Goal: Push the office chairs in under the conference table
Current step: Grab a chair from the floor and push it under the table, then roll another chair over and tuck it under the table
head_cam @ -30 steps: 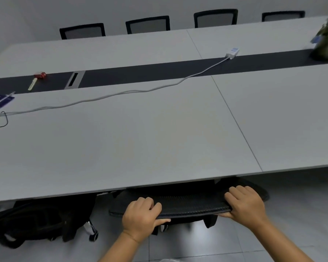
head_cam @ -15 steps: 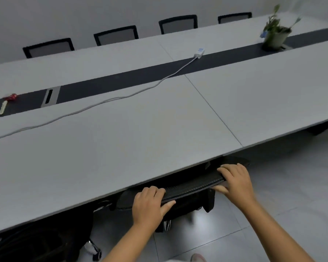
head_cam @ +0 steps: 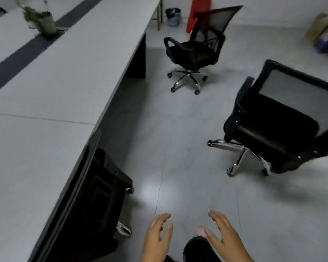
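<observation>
The long grey conference table (head_cam: 51, 95) runs along the left. A black mesh office chair (head_cam: 95, 195) is tucked under its near edge, only its back and a caster showing. Two more black chairs stand out on the floor: one at the right (head_cam: 276, 127), close by, and one farther off near the table's end (head_cam: 197, 48). My left hand (head_cam: 157, 237) and my right hand (head_cam: 223, 235) hover open at the bottom of the view, fingers spread, holding nothing, to the right of the tucked chair.
A potted plant (head_cam: 44, 19) stands on the table's dark centre strip. Beyond the table's end are a small bin (head_cam: 173, 16) and a red object (head_cam: 197, 12). Blurred bags (head_cam: 326, 35) lie at the far right. Grey tiled floor (head_cam: 178, 138) lies between table and chairs.
Both hands have let go of the chair back, which now sits under the table. My view has swung right, bringing two loose chairs and the table's end into sight.
</observation>
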Motion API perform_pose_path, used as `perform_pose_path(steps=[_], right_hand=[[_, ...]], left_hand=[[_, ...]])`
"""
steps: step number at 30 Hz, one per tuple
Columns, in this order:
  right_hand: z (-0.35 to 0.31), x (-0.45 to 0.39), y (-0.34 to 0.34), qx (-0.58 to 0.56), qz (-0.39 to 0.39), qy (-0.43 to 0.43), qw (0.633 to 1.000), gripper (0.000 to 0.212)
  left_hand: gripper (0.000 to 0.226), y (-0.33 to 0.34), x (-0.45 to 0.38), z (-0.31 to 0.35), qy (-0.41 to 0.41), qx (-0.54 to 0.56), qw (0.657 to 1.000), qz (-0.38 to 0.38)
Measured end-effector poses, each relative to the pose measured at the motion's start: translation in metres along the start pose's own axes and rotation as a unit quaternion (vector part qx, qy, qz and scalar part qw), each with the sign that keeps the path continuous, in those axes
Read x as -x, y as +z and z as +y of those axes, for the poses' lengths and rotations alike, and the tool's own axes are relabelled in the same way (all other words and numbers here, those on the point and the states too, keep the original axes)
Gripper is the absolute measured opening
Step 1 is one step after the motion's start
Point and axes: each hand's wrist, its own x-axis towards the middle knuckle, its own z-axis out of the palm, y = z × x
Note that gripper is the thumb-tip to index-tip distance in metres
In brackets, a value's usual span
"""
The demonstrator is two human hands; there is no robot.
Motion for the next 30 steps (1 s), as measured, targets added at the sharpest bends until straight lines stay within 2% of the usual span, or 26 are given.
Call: perform_pose_path(steps=[1, 4, 5, 9, 11, 14, 15, 17, 18, 19, 22, 23, 24, 27, 28, 30], right_hand=[[0.017, 0.019, -0.014, -0.012, 0.024, 0.038, 0.999, 0.049], [0.059, 0.068, -0.056, -0.047, 0.106, 0.139, 0.983, 0.051], [0.072, 0.082, -0.069, -0.062, 0.138, 0.164, 0.975, 0.053], [0.137, 0.128, -0.126, -0.103, 0.247, 0.227, 0.936, 0.057], [0.166, 0.145, -0.166, -0.102, 0.268, 0.246, 0.926, 0.060], [0.196, 0.163, -0.224, -0.097, 0.316, 0.267, 0.905, 0.090], [0.203, 0.165, -0.241, -0.104, 0.332, 0.272, 0.897, 0.082], [0.219, 0.166, -0.268, -0.129, 0.367, 0.279, 0.878, 0.050], [0.226, 0.164, -0.277, -0.140, 0.374, 0.277, 0.874, 0.047], [0.230, 0.161, -0.283, -0.148, 0.373, 0.270, 0.875, 0.056], [0.240, 0.147, -0.286, -0.157, 0.350, 0.268, 0.884, 0.109], [0.246, 0.141, -0.282, -0.158, 0.337, 0.276, 0.886, 0.119], [0.250, 0.134, -0.279, -0.161, 0.326, 0.280, 0.889, 0.120], [0.251, 0.100, -0.286, -0.149, 0.306, 0.263, 0.903, 0.095], [0.248, 0.083, -0.294, -0.141, 0.295, 0.253, 0.910, 0.100], [0.240, 0.043, -0.320, -0.112, 0.284, 0.221, 0.926, 0.123]], left_hand=[[0.034, 0.020, 0.002, 0.008, -0.001, -0.007, 0.999, -0.046], [0.067, 0.079, 0.003, 0.032, 0.009, -0.031, 0.985, -0.170], [0.068, 0.100, 0.003, 0.039, 0.008, -0.040, 0.978, -0.204], [0.038, 0.195, 0.004, 0.073, 0.029, -0.074, 0.950, -0.302], [0.035, 0.247, 0.008, 0.091, 0.041, -0.079, 0.945, -0.314], [0.030, 0.317, 0.015, 0.124, 0.062, -0.067, 0.936, -0.341], [0.029, 0.336, 0.016, 0.136, 0.075, -0.067, 0.931, -0.352], [0.028, 0.367, 0.016, 0.159, 0.100, -0.059, 0.923, -0.367], [0.028, 0.378, 0.014, 0.168, 0.106, -0.054, 0.921, -0.371], [0.027, 0.388, 0.011, 0.175, 0.108, -0.050, 0.920, -0.373], [0.027, 0.403, -0.003, 0.181, 0.103, -0.052, 0.923, -0.366], [0.027, 0.404, -0.008, 0.180, 0.098, -0.057, 0.926, -0.360], [0.026, 0.404, -0.014, 0.179, 0.089, -0.062, 0.930, -0.350], [0.026, 0.400, -0.038, 0.177, 0.064, -0.062, 0.950, -0.299], [0.026, 0.398, -0.050, 0.180, 0.060, -0.058, 0.956, -0.280], [0.026, 0.393, -0.077, 0.195, 0.060, -0.045, 0.967, -0.245]])
